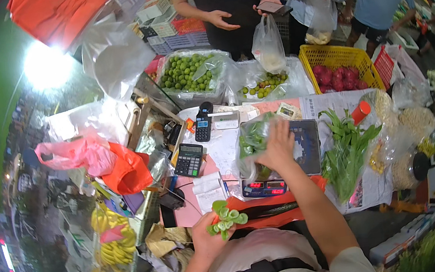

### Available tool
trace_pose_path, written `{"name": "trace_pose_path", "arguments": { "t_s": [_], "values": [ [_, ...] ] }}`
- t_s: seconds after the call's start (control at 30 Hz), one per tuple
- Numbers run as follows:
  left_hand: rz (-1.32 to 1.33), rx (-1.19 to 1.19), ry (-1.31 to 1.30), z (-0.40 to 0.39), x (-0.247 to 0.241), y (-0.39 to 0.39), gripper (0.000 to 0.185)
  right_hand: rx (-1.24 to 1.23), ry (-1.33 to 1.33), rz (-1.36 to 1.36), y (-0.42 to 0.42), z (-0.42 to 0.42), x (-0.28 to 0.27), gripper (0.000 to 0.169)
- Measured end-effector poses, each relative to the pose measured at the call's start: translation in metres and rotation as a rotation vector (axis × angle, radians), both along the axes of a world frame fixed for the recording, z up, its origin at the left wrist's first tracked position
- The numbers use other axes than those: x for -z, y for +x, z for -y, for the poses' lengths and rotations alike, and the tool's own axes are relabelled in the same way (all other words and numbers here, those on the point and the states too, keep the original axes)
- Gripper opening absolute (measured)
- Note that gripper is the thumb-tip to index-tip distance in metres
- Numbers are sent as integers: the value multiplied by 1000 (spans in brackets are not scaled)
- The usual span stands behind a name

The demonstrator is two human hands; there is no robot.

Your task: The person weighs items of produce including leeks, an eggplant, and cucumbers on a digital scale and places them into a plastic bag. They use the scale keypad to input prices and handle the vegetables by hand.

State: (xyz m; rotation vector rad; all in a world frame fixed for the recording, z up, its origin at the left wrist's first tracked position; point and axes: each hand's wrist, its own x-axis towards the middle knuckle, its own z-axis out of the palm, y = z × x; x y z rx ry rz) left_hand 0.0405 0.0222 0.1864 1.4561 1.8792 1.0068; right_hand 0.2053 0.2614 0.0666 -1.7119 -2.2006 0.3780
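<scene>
My left hand (207, 234) is closed around a bunch of leafy greens (227, 220) near my waist, the pale cut stems facing up. Something red shows at its fingers. Out over the digital scale (307, 143), my right hand (280, 143) spreads its blurred fingers against a clear plastic bag of green vegetables (254, 139). Whether it grips the bag I cannot tell. The bag lies on the left part of the scale's dark plate, and red digits glow on the display (265, 188) below. Between me and the scale lies a red plastic bag (259, 203).
Left stand a calculator (189, 160), a card terminal (202, 125) and a notepad (210, 192). Long leafy greens (347, 158) lie right on newspaper. Behind are a crate of green fruit (187, 73) and a yellow crate (335, 50) of dragon fruit. Several people (227, 3) stand beyond.
</scene>
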Motion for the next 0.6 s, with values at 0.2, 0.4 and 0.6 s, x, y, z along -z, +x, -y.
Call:
{"name": "trace_pose_path", "arguments": {
  "t_s": [0.2, 0.4, 0.6],
  "values": [
    [227, -89, -5, 22, 20, -4, 20, -124, 242, -343, -32, -30, 77, 25],
    [251, -175, -16, 24, 10, 9, 23, 365, -338, -1664, 29, -28, 20, 26],
    [271, -228, -111, 10, 12, 9, 31, 43, -1069, -2359, 92, 17, -52, 29]
  ]
}}
